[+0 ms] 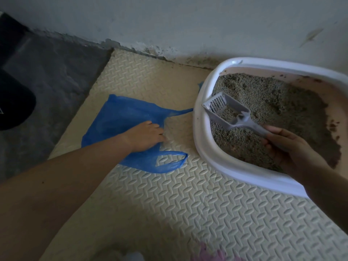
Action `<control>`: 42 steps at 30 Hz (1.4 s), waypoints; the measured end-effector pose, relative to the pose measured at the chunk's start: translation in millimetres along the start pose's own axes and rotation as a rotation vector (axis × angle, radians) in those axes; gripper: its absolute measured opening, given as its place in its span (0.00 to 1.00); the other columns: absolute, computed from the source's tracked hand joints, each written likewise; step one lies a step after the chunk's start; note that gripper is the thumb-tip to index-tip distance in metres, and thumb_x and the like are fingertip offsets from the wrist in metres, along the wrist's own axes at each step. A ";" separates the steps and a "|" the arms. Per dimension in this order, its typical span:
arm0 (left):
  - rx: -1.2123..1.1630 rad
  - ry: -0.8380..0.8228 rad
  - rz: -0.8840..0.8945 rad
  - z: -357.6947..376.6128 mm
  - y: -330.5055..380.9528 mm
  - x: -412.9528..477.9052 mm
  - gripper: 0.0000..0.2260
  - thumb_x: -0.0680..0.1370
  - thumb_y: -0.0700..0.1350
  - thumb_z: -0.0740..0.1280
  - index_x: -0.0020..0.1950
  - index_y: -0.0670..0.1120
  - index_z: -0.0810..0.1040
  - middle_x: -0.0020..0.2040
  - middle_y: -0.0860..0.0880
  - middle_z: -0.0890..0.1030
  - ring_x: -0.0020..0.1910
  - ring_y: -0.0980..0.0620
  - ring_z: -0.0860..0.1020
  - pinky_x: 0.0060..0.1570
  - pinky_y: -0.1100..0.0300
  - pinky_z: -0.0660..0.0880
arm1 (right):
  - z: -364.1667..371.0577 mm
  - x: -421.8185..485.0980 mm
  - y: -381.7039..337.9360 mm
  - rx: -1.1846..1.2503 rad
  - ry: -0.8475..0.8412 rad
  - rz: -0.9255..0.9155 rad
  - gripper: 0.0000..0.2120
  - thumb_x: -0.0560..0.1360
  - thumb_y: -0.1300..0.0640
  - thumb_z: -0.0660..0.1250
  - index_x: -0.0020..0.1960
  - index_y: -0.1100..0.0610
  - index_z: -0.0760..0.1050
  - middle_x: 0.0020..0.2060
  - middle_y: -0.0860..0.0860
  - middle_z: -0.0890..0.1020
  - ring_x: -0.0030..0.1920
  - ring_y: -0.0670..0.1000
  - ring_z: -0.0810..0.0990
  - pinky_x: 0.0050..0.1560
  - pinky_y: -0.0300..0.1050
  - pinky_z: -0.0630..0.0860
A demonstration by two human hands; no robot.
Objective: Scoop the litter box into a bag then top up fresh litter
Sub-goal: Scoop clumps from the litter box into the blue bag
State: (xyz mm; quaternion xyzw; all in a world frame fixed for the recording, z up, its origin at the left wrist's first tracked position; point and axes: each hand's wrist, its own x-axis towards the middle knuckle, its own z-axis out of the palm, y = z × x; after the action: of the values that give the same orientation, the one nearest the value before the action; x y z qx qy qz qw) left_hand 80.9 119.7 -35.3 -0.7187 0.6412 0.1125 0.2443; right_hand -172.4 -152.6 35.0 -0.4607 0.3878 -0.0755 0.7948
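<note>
Gripping the grey scoop (226, 110) by the end of its handle with the right hand (288, 147), fingers curled round it. Holding the slotted head just above the litter (273, 102), near the left rim of the litter box (199, 129), with a small load of grains inside.

Resting the left hand (145, 135) on the blue bag (116, 121), laid flat on the foam floor mat (188, 204) just beside the box, both handles pointing toward the box. Cannot tell whether pinching the plastic or only pressing on it.

Most likely the step in hand: opening the bag to receive the first scoop. To do this well:

- Pinch only the upper layer between the two handles and lift, to open a wide mouth.
- Meanwhile keep the scoop level and over the box, not over the mat.
- Shake gently first, to sift clean grains back through the slots.
- Carry low across the rim and tip well inside the mouth, not at its edge.
- Keep hold of the thin plastic until after emptying, to prevent a collapse.
</note>
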 end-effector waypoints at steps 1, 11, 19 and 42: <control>0.005 -0.008 0.006 0.6 -0.4 0.5 0.16 0.81 0.44 0.56 0.68 0.54 0.68 0.64 0.53 0.71 0.61 0.52 0.71 0.58 0.58 0.63 | -0.6 0.2 0.8 0.006 0.000 -0.001 0.12 0.54 0.56 0.74 0.38 0.52 0.83 0.31 0.50 0.81 0.31 0.43 0.79 0.33 0.30 0.76; -0.320 0.316 -0.077 5.1 -8.1 3.2 0.06 0.76 0.41 0.66 0.51 0.47 0.81 0.48 0.50 0.80 0.47 0.47 0.78 0.45 0.54 0.71 | -5.3 3.3 4.1 0.038 0.004 -0.018 0.07 0.70 0.63 0.65 0.46 0.56 0.75 0.31 0.48 0.81 0.32 0.42 0.80 0.34 0.30 0.77; -0.536 0.568 -0.121 -35.0 5.5 19.4 0.04 0.75 0.38 0.68 0.48 0.43 0.81 0.44 0.46 0.79 0.45 0.45 0.77 0.41 0.52 0.73 | -11.1 2.7 0.4 0.026 -0.010 -0.027 0.14 0.62 0.59 0.73 0.47 0.56 0.77 0.32 0.50 0.81 0.32 0.43 0.80 0.34 0.31 0.77; -0.869 1.018 -0.461 -68.3 16.7 -20.5 0.25 0.71 0.26 0.63 0.61 0.49 0.74 0.55 0.62 0.66 0.53 0.67 0.71 0.54 0.69 0.70 | -44.7 -1.6 -1.5 -1.607 0.178 -0.305 0.08 0.75 0.50 0.66 0.53 0.50 0.74 0.35 0.46 0.77 0.33 0.47 0.75 0.29 0.42 0.66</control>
State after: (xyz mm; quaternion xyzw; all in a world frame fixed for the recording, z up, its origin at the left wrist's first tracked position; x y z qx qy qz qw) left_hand 51.1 102.7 29.4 -0.8318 0.4045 -0.0462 -0.3772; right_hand -203.8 -182.8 24.8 -0.9291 0.3182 0.0817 0.1701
